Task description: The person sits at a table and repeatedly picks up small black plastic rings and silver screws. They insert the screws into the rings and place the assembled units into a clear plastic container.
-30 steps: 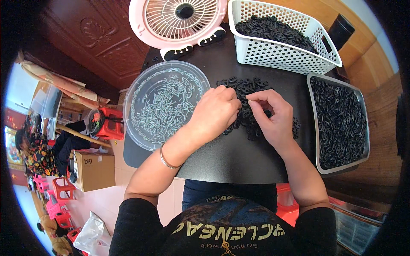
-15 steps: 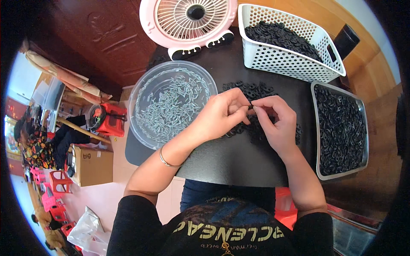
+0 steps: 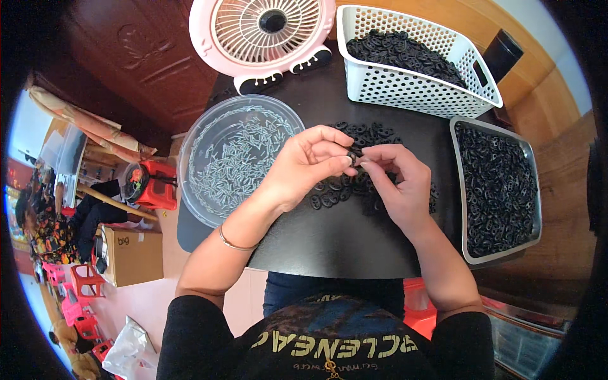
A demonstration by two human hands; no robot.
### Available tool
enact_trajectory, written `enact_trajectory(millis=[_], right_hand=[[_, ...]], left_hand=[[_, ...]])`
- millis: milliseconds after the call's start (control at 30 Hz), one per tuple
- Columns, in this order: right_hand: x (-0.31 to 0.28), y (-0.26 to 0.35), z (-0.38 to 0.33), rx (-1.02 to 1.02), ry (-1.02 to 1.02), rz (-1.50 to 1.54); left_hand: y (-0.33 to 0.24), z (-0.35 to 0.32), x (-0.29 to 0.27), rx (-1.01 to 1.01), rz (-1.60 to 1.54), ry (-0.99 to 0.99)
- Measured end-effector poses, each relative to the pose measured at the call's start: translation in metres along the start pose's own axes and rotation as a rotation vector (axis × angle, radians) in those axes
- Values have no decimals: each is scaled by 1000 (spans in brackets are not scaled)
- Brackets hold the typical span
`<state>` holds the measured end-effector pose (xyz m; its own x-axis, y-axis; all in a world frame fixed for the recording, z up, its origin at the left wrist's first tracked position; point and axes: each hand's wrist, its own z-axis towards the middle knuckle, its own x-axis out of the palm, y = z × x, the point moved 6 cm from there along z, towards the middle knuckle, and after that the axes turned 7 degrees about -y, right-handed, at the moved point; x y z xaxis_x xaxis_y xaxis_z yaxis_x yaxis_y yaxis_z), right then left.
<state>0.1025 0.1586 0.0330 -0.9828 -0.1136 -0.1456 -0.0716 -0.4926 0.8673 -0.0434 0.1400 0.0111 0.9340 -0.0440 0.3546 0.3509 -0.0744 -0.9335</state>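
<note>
L hand is pinching a small blk pc above the bench; R hand is sitting just beside, can't tell if its grip's closed. Both are hiding pt of the blk pile.

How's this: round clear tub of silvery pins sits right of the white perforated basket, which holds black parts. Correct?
One slip: the head view shows the round clear tub of silvery pins left of the white basket, not right. The basket does hold black parts.

A table carries fan, tub, basket, black pieces.
</note>
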Motion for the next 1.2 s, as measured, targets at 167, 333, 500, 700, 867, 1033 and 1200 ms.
enact_trajectory(millis=[167, 333, 500, 700, 867, 1033, 1200], right_hand=[[-2, 4, 2, -112, 12, -66], [-2, 10, 2, -181, 21, -158], [-2, 11, 2, -185, 19, -160], [-1, 6, 1, -112, 23, -81], [-1, 10, 1, -129, 31, -118], [-1, 7, 2, -104, 39, -122], [1, 2, 1, -67, 66, -88]], left_hand=[[5, 1, -1, -4, -54, -35], [5, -2, 0, -28, -54, -33], [6, -1, 0, -16, -68, -57], [6, -1, -1, -15, -42, -54], [5, -1, -1, 8, 15, -67], [1, -4, 4, 41, 127, -100], [-1, -9, 7, 113, 213, -142]])
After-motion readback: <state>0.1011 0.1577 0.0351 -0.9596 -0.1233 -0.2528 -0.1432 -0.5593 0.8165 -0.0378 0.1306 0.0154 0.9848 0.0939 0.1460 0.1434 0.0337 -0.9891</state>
